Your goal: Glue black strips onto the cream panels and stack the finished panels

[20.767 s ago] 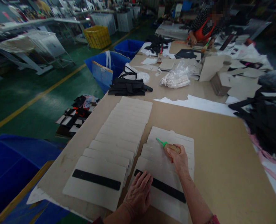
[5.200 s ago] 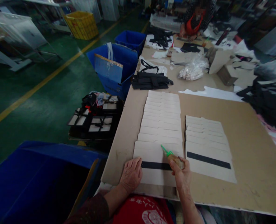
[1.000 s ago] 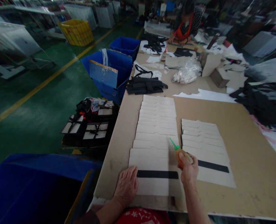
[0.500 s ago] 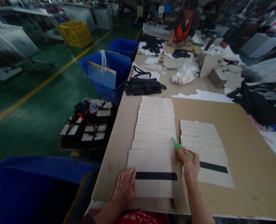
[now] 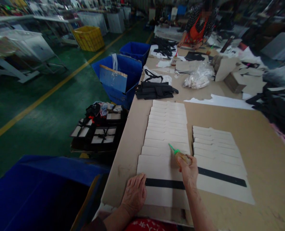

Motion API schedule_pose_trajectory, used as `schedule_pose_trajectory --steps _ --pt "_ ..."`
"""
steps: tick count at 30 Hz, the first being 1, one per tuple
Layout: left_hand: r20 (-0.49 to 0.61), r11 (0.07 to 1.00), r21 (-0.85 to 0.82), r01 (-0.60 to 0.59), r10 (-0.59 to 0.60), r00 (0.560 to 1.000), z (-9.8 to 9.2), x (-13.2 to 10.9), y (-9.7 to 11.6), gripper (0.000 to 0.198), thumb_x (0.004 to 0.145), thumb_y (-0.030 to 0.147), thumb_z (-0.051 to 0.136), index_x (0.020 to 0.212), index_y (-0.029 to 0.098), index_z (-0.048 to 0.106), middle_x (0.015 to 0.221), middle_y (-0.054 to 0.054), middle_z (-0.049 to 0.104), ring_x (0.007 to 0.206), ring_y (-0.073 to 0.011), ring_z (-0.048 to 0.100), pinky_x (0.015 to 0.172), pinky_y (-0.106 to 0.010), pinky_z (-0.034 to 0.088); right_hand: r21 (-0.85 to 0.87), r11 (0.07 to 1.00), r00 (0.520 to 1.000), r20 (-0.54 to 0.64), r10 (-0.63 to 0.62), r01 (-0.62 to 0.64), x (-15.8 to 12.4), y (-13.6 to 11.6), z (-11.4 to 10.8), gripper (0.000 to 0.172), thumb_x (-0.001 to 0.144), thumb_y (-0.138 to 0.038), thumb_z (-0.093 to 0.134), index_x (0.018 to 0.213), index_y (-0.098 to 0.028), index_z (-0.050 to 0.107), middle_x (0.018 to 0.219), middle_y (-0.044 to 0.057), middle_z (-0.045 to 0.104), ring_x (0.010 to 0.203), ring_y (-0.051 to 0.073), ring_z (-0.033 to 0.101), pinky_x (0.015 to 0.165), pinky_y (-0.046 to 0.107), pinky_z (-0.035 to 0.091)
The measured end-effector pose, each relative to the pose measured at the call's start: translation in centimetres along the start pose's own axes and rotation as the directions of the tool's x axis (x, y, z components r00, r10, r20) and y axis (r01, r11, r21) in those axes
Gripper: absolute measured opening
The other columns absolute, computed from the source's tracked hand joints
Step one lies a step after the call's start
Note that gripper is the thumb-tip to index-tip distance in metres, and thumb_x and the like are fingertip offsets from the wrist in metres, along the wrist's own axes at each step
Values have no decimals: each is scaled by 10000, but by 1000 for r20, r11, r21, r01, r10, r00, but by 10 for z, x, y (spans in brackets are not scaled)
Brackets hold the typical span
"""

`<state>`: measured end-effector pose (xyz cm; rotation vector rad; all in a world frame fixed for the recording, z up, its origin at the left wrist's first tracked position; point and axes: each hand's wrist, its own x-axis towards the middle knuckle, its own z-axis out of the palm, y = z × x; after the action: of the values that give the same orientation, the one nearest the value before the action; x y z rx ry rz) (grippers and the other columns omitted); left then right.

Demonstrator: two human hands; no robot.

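Note:
My right hand [image 5: 190, 168] is wrapped round a squeeze bottle of amber liquid [image 5: 182, 158] with a green nozzle [image 5: 173, 148]. The nozzle points away to the left, over the left row of overlapping beige boards [image 5: 165, 150]; whether its tip touches them I cannot tell. At the near left edge of the front board [image 5: 166, 197], my left hand [image 5: 135, 192] lies flat, fingertips beside the end of a black strip [image 5: 165, 183]. To the right is a second row of boards [image 5: 213, 146], with another black strip [image 5: 221, 176] across its nearest one.
A pile of black strips [image 5: 155, 90] and a clear plastic bag [image 5: 199, 77] lie farther up the table [image 5: 260, 154]. Blue bins [image 5: 117, 75] and a box of tied bundles [image 5: 103, 136] stand along the left side. A co-worker in a red apron [image 5: 196, 32] leans over the far end.
My right hand has moved left with the bottle, bringing the nozzle farther over the left row. The view has swung slightly left. My left hand stays at the front board.

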<state>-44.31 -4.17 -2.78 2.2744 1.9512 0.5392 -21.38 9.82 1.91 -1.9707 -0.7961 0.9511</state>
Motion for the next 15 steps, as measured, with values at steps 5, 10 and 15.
schedule_pose_trajectory --steps 5,10,15 --pt "7 1000 -13 7 -6 1000 0 0 0 426 843 130 477 1257 178 564 1218 -73 642 1075 -237 564 972 -394 404 22 999 997 66 -29 28 -8 -9 16 608 653 -509 765 1130 -188 565 775 16 634 528 151 559 431 268 462" --pt "18 1000 -23 4 -3 1000 0 -1 0 440 843 134 495 1277 176 549 1230 -70 637 1085 -235 555 974 -393 401 13 999 995 92 -40 39 -18 -15 31 556 664 -495 755 1090 -184 582 746 14 627 518 150 543 435 273 454" --pt "25 999 -34 2 -1 1000 0 -1 -1 459 833 118 494 1286 179 542 1251 -66 627 1107 -240 545 987 -393 387 60 996 992 103 -70 64 -25 -16 45 501 644 -447 771 1035 -187 594 770 26 635 582 166 563 499 291 477"
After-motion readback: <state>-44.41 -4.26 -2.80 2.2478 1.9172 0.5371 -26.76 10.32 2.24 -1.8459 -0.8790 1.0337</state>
